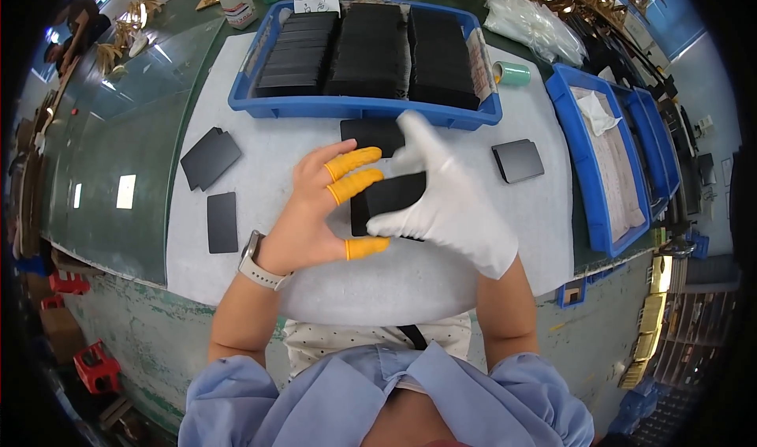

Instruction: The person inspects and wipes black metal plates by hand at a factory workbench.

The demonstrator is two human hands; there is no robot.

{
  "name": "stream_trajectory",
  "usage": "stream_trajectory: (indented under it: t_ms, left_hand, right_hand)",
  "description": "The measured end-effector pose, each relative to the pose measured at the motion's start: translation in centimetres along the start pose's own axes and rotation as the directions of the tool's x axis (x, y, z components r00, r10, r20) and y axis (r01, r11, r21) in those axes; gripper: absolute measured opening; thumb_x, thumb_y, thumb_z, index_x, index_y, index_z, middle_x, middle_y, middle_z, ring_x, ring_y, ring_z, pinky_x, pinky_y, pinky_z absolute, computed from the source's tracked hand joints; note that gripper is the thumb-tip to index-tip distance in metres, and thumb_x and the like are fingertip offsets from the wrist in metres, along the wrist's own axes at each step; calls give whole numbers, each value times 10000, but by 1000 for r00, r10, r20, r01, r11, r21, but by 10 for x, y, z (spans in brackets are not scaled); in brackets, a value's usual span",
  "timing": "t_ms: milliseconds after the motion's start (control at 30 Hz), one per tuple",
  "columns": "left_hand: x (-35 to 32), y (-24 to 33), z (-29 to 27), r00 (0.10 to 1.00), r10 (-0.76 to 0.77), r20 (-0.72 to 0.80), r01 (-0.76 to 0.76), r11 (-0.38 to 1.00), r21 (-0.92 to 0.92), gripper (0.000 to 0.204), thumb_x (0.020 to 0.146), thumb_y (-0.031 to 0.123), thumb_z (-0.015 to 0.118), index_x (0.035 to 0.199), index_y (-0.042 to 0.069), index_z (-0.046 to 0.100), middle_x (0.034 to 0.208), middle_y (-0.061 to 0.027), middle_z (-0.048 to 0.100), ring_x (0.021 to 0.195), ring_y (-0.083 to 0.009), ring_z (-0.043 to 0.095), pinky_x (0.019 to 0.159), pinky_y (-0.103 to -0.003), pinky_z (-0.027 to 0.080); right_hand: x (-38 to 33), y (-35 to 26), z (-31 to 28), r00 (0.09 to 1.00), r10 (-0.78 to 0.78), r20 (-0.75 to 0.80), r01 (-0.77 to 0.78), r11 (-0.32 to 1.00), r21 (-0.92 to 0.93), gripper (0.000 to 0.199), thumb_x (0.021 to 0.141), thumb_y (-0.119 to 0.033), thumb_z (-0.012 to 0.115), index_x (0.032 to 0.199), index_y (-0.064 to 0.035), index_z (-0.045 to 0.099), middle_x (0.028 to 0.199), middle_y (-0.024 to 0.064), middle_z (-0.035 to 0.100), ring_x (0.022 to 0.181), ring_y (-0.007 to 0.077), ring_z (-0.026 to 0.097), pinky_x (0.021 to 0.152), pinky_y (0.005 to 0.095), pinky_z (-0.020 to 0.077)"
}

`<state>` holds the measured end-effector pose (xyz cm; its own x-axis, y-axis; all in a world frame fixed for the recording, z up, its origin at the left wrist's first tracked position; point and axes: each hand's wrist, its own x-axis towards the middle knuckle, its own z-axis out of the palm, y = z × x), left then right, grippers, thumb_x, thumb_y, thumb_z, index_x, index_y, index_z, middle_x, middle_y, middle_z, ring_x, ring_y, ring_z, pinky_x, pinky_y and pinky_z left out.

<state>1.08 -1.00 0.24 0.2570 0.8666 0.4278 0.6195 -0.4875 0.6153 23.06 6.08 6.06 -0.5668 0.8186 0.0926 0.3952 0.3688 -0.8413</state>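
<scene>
My left hand [319, 210] wears orange finger cots on three fingers and a pale wristwatch; its fingers are spread against the left edge of a flat black rectangular plate [392, 196]. My right hand [445, 202], in a white glove, pinches the same plate from the right, index finger stretched up toward the crate. The plate is lifted slightly above the white mat [260, 265]. Another black plate [371, 134] lies just behind it on the mat.
A blue crate [363, 109] with rows of stacked black plates stands behind. Loose black plates lie at the left [210, 157], [222, 222] and right [518, 160]. Blue trays [587, 179] line the right edge. A green tape roll [514, 73] and a white jar [236, 3] sit at the back.
</scene>
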Motion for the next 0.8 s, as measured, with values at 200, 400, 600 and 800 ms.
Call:
stream_trajectory:
  t_ms: [200,400,600,800]
  left_hand:
    - [4,-1,0,997,70,-12,-71,997,-42,739,678,300,959,1340,123,682,1494,-63,599,1468,-331,443,1199,-502,322]
    - [0,-20,-4,996,-68,-66,66,997,-30,766,731,254,939,1414,88,633,1500,-101,589,1446,-348,468,1200,-461,381]
    - [-5,-35,11,925,-374,-70,371,927,-60,830,873,217,864,1549,-25,448,1541,-238,518,1446,-369,486,1213,-447,376]
    - [4,-56,16,760,-648,-51,498,631,-595,609,1102,223,578,1612,-23,353,1594,-213,472,1462,-301,489,1201,-409,407]
  right_hand:
    - [4,32,-7,939,312,-146,-222,873,434,511,960,-294,797,1350,2,653,939,57,701,781,125,661,714,277,534]
    - [18,30,-21,897,434,88,-430,804,411,415,997,-257,772,1258,47,664,834,12,646,616,39,554,547,202,443]
    - [38,73,14,896,443,19,-393,773,499,375,997,-214,761,1209,69,636,872,64,679,644,88,623,575,240,506]
    - [56,82,28,894,409,-182,-383,909,163,364,993,-163,742,1270,60,660,996,129,733,775,147,687,677,287,562]
